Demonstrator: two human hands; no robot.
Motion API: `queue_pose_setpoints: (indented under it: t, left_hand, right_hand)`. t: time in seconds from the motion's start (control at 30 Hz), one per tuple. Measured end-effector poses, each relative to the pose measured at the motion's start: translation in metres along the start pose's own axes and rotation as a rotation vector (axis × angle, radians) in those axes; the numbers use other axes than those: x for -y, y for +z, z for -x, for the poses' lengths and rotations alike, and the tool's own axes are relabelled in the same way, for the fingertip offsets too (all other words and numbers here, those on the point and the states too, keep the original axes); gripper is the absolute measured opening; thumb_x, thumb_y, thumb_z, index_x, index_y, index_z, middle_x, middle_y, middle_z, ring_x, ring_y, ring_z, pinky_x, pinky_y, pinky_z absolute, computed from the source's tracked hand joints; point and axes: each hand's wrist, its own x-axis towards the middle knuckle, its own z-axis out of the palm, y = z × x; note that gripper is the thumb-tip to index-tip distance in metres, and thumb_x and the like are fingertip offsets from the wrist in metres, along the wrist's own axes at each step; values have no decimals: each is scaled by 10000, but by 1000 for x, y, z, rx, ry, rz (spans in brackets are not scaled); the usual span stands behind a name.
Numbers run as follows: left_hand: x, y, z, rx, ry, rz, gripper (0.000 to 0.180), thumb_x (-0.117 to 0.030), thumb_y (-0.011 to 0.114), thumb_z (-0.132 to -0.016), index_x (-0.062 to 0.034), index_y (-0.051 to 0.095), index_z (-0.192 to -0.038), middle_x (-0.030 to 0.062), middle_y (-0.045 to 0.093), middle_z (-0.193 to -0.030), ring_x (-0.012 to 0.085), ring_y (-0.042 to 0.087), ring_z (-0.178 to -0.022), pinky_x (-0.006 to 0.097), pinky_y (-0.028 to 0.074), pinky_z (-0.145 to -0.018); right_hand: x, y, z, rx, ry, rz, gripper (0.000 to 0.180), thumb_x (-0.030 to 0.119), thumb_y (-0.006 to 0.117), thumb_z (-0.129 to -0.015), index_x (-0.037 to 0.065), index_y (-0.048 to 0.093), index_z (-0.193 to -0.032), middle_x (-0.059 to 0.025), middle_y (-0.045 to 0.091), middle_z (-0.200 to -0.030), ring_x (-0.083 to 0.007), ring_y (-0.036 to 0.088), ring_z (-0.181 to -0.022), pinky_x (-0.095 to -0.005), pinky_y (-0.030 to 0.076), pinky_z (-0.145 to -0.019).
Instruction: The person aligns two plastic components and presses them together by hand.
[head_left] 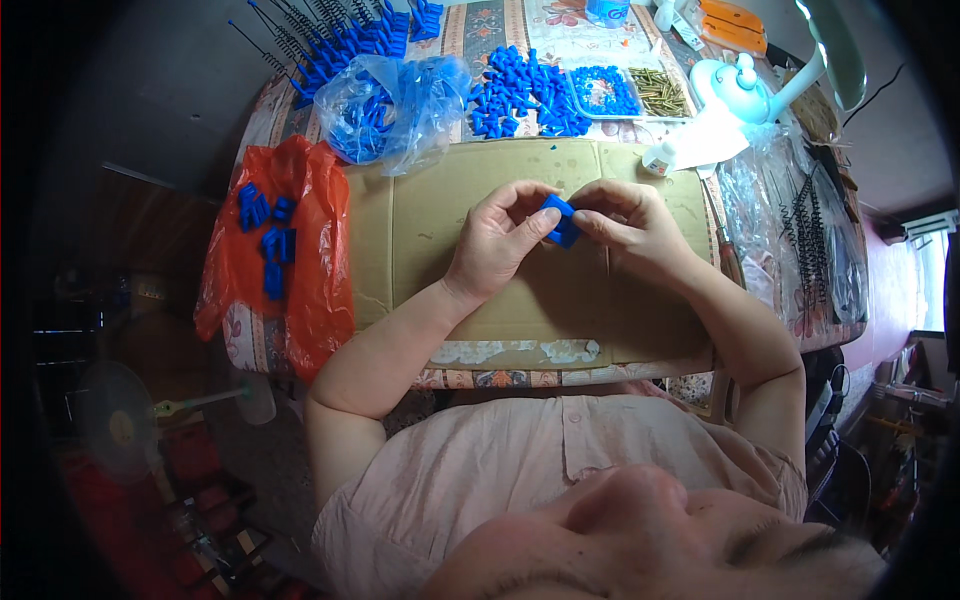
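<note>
Over the cardboard sheet [480, 310], a small blue plastic block [563, 234] is held between my two hands. The thumb and fingers of my left hand [505, 235] pinch it from the left. From the right, the thumb and fingertips of my right hand [625, 220] close at its upper right edge; whether they hold a smaller part there is hidden. Beyond the cardboard lies a heap of small blue cone-shaped parts [525, 95]. Beside the heap are a tray of tiny blue pieces [603, 92] and a tray of brass-coloured pins [658, 92].
Several blue blocks [270, 240] lie on a red plastic bag [320, 230] at left. A clear bag of blue parts [365, 110] sits behind, near blue pieces fitted with black springs [350, 45]. At right are a lamp [745, 90], a white bottle [660, 157] and loose black springs [808, 230].
</note>
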Motion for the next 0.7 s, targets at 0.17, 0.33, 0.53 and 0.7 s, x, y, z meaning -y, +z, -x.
queue_pose_setpoints:
  t: [0.17, 0.33, 0.53, 0.7]
  left_hand:
    - [-1, -7, 1, 30, -21, -151, 163, -67, 605, -887, -17, 584, -1040, 48, 633, -926, 97, 607, -824, 236, 521, -702]
    - [-1, -9, 0, 49, -41, -173, 116, -67, 601, -888, -15, 586, -991, 51, 634, -900, 100, 614, -788, 234, 531, -672]
    - [3, -12, -2, -10, -8, -8, 66, -57, 581, -890, -36, 555, -947, 59, 621, -895, 125, 625, -802, 284, 568, -674]
    - [2, -6, -1, -54, 4, 46, 67, -62, 573, -895, -45, 539, -950, 63, 607, -923, 140, 628, -825, 309, 581, -699]
  right_hand:
    - [1, -2, 0, 10, -36, 61, 155, 70, 602, -878, -35, 620, -990, -34, 639, -857, -56, 556, -757, -221, 471, -665]
    - [0, -2, -1, 11, -91, 191, 171, 89, 616, -873, -35, 623, -991, -17, 628, -827, -46, 527, -724, -217, 445, -631]
    - [-9, -6, -5, -15, -15, -43, 147, 129, 647, -863, -7, 599, -890, 38, 544, -704, -23, 469, -656, -210, 394, -557]
    - [-4, -2, -1, 28, 33, 143, 203, 192, 634, -883, 3, 586, -827, 53, 485, -655, -20, 415, -614, -219, 331, -508]
